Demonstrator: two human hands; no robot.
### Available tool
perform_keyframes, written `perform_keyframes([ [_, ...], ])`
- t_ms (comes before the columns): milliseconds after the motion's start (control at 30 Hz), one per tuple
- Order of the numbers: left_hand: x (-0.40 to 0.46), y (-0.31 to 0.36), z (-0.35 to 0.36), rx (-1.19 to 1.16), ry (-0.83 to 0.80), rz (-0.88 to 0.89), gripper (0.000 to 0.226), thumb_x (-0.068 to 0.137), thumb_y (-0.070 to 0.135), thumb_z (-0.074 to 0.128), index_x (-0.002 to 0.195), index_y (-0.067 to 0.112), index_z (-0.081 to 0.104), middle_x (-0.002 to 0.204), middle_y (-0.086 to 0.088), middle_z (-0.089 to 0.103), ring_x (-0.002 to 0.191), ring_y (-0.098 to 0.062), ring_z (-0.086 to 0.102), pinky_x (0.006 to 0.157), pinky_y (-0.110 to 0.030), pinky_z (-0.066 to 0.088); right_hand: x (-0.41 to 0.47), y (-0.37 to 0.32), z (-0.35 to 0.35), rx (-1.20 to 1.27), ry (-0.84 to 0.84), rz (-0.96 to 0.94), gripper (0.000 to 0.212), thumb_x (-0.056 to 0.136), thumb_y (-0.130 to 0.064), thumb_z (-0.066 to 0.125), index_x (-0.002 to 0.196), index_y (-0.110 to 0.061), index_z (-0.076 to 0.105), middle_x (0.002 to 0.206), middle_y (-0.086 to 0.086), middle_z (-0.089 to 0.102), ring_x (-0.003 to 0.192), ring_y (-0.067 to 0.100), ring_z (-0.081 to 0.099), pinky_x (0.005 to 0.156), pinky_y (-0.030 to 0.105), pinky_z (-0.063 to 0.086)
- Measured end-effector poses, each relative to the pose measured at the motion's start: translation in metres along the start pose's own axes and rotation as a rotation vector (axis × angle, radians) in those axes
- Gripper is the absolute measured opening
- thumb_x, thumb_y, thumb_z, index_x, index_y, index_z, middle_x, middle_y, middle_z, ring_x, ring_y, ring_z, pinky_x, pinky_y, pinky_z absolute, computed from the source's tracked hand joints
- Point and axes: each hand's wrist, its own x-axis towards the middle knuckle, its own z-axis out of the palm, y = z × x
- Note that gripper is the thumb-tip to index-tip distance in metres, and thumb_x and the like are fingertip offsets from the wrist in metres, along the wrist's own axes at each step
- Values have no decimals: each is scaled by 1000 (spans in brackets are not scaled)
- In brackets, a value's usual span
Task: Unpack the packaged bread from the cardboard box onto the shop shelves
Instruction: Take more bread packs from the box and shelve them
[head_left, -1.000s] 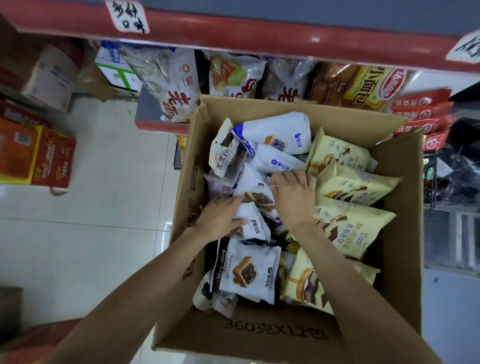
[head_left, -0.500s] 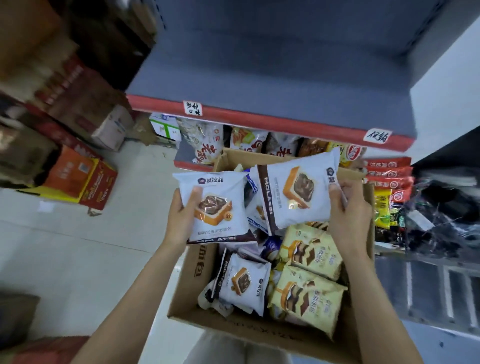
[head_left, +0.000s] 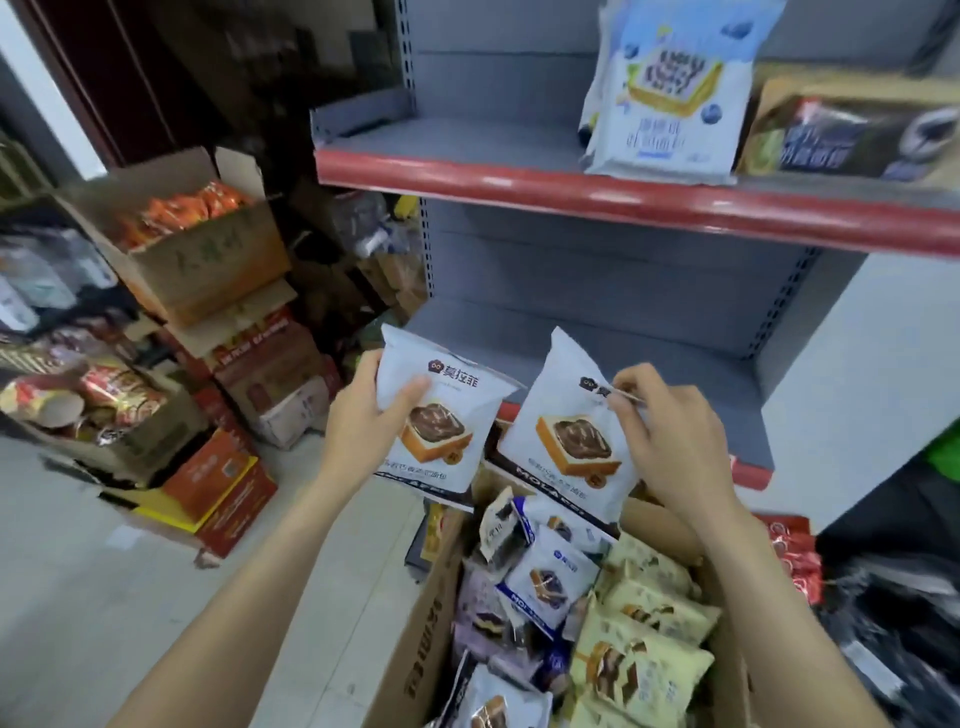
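Note:
My left hand (head_left: 363, 421) grips a white bread packet (head_left: 439, 415) by its left edge, thumb on the front. My right hand (head_left: 670, 431) pinches the top right of a second white bread packet (head_left: 563, 436). Both packets are upright, above the cardboard box (head_left: 421, 639) and in front of the grey middle shelf (head_left: 597, 332). The box at the bottom holds several more white and yellow bread packets (head_left: 639, 618).
The upper shelf (head_left: 467, 140) with a red front edge carries a white-blue bread packet (head_left: 670, 88) and a dark packet (head_left: 852, 130) on its right side. Stacked cartons (head_left: 208, 270) and snack boxes (head_left: 218, 488) crowd the floor at the left.
Both hands lifted a white packet each out of the box and raised them toward the middle shelf. My view tilted up from the box to the shelves.

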Motion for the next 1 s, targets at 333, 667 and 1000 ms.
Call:
perform_keyframes([
  [333, 130, 93, -86, -343, 169, 215, 21, 90, 42, 59, 107, 30, 55, 101, 9, 67, 94, -7, 65, 86, -36, 53, 136, -76, -64, 316, 120, -193, 12, 89, -15, 61, 93, -27, 62, 86, -28, 59, 85, -10, 56, 73, 4, 36],
  [667, 336, 132, -58, -392, -127, 253, 27, 80, 58, 56, 95, 36, 52, 105, 3, 67, 98, -21, 65, 92, -51, 49, 291, -99, -58, 178, 513, -52, 8, 92, -17, 56, 93, -18, 64, 80, -11, 66, 81, 13, 59, 75, 25, 43],
  [1000, 485, 132, 41, -217, -319, 195, 43, 96, 36, 49, 130, 10, 44, 129, -8, 58, 116, -29, 55, 99, -44, 44, 398, -76, -3, -420, 648, -74, 10, 84, -8, 59, 91, -14, 63, 66, 6, 67, 62, 31, 60, 65, 31, 31],
])
